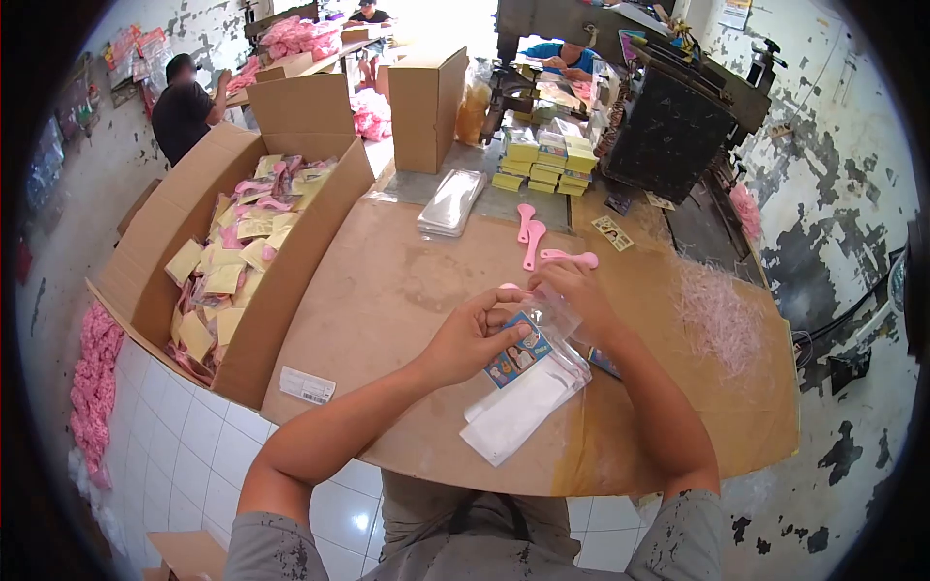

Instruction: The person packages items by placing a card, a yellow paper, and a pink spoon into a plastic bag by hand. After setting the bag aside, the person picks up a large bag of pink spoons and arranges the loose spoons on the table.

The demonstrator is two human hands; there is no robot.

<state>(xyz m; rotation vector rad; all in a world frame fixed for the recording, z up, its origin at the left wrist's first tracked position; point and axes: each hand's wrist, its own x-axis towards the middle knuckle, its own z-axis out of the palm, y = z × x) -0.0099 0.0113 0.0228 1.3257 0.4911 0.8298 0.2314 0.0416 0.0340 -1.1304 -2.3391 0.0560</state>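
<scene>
My left hand (477, 334) is closed, its thumb pressed on a blue printed card (518, 353) with small pictures on it. My right hand (567, 289) pinches a clear plastic bag (554, 315) at the card's upper end. A bit of pink (509, 287) shows by my left fingertips; most of it is hidden. Under both hands lies a small pile of whitish plastic bags (513, 416). Just beyond my right hand are pink plastic spoons (533, 245) on the cardboard-covered table (387, 320).
To the left stands an open carton (291, 329) full of packed bags with yellowish cards. Farther back are a stack of clear bags (451, 203), card bundles (547, 160) and a dark machine (668, 126). Shredded plastic (722, 315) lies at right. Other people sit in the background.
</scene>
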